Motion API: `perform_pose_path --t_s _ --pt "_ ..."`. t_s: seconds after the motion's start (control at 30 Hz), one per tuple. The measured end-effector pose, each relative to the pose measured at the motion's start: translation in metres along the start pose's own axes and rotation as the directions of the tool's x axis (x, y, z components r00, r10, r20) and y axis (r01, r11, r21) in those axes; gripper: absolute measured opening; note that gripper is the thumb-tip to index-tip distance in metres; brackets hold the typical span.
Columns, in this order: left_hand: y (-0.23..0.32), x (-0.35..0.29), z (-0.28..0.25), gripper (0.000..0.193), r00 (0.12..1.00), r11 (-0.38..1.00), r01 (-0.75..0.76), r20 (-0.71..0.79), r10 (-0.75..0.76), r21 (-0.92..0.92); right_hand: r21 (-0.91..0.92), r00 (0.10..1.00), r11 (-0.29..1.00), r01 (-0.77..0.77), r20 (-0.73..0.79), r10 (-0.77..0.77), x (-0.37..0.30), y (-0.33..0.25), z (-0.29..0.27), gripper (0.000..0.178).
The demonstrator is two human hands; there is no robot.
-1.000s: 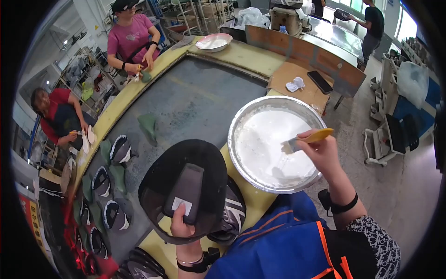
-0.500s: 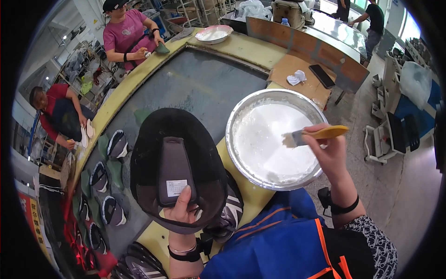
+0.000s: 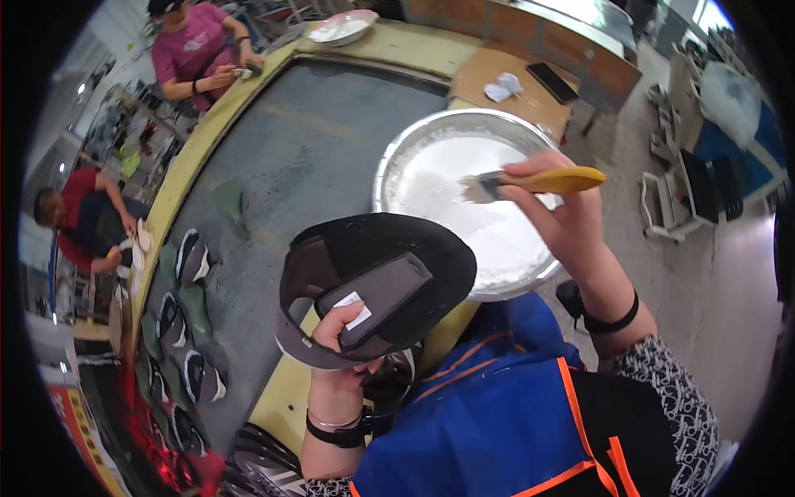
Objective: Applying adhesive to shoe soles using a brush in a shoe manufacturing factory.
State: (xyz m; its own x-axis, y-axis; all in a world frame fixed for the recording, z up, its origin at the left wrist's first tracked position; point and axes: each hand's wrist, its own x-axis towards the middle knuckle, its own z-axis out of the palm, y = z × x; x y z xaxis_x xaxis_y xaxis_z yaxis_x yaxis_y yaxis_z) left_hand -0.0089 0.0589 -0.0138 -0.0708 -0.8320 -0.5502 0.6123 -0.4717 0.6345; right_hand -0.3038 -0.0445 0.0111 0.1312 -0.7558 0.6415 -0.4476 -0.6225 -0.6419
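Note:
My left hand (image 3: 335,335) is closed on a black shoe upper (image 3: 447,269), its thumb on the padded tongue beside a small white label. The upper is tilted, its dark hollow inside facing up. In my right hand (image 3: 571,219) is a paintbrush (image 3: 563,180) with a yellow handle, pinched near the ferrule. Its pale bristles point left, above the white liquid (image 3: 439,166) in a round metal basin (image 3: 379,186). The upper overlaps the basin's near left rim in view; I cannot tell whether they touch. Brush and upper are apart.
Several dark shoe parts (image 3: 199,377) lie at the left of the grey tabletop (image 3: 306,141), among green pieces (image 3: 230,203). Cardboard (image 3: 476,74) behind the basin bears a phone (image 3: 552,83) and crumpled tissue (image 3: 503,87). A pink-rimmed bowl (image 3: 341,29) stands farther back. Two people work along the far left edge.
My left hand has turned the shoe upper clockwise and brought it right, closer to the basin. The brush remains above the liquid. The whole view has shifted somewhat.

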Motion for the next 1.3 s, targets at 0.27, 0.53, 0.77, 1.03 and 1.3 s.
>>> perform_pose_path --t_s 0.27,0.53,0.77,1.03,1.3 --pt "-0.022 -0.004 0.035 0.025 0.988 0.983 -0.037 0.156 0.008 0.181 0.096 0.966 0.989 0.11 0.226 -0.129 0.015 -0.014 0.017 0.015" --pt "-0.014 -0.005 0.036 0.038 0.969 0.963 -0.241 -0.033 0.246 0.121 -0.052 0.907 0.969 -0.243 0.342 0.246 -0.002 0.012 0.001 0.013" --pt "-0.015 0.008 0.031 0.035 0.994 0.981 -0.078 -0.064 0.091 0.18 0.265 0.996 0.963 -0.041 0.084 0.02 0.001 0.012 0.011 0.013" --pt "-0.021 0.008 0.044 0.027 0.874 0.825 -0.439 -0.046 0.484 0.357 0.365 0.848 0.765 -0.53 0.197 0.493 -0.015 0.028 0.014 0.015" --pt "-0.015 0.016 0.055 0.021 0.799 0.648 -0.566 0.146 0.583 0.509 0.555 0.859 0.656 -0.512 0.315 0.404 -0.015 0.012 0.009 0.012"
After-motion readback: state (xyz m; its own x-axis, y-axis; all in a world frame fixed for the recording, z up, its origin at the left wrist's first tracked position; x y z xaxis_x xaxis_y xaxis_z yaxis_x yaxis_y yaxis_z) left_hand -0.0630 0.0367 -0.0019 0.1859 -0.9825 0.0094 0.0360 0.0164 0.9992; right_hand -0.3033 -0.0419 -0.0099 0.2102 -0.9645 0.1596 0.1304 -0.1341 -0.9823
